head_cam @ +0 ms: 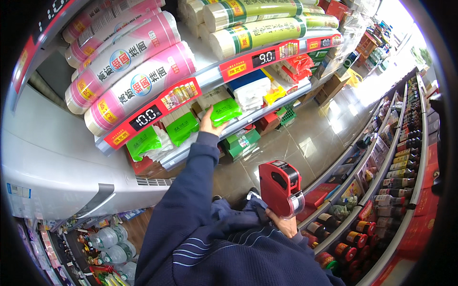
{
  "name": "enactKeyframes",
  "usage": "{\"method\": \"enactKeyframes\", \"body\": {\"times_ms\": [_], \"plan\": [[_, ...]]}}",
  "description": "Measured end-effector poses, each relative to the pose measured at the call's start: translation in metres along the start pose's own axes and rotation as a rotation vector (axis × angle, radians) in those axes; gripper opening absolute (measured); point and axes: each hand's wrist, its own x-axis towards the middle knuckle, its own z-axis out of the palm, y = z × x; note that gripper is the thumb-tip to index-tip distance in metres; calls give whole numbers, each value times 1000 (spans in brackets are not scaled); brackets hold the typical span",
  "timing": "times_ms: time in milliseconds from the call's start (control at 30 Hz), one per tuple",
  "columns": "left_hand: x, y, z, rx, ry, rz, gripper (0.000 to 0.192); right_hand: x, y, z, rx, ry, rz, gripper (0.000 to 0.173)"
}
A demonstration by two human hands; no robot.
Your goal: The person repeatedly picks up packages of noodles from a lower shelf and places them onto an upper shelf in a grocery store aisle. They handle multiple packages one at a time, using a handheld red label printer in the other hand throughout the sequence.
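Note:
My left hand reaches to the lower shelf and grips the near end of a packet with a bright green plastic wrapper. Its thumb lies along the packet's left side and the fingers curl around the front. Two more packets with green ends, one in the middle and one at the left, lie on the same shelf to the left of this hand. Low in front of my body, my right hand holds a red handheld price labeler upright. The labeler's handle is mostly hidden.
Long wrapped noodle packs, pink and green, fill the shelf above. Red price tags line its edge. A white air conditioner stands at left. Shelves of bottles and jars flank the tiled aisle at right.

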Motion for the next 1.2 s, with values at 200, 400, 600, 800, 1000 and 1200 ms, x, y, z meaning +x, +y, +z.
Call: {"method": "enactKeyframes", "body": {"times_ms": [200,400,600,800,1000,1200], "plan": [[-107,-21,-45,2,391,88,83,5,12,6,158,-70,49,40],[-109,55,-63,237,335,309,72,23,-13,12,151,-208,93,28],[-82,48,-52,140,548,392,51,30,0,21,125,-242,-88,38],[-134,20,-58,138,266,93,37,26,-15,14,169,-257,88,36],[-109,43,-63,175,51,-26,47,27,-10,19,144,-253,78,36],[-151,-17,-93,305,34,163,52,24,-15,21,254,-281,-63,36]]}}
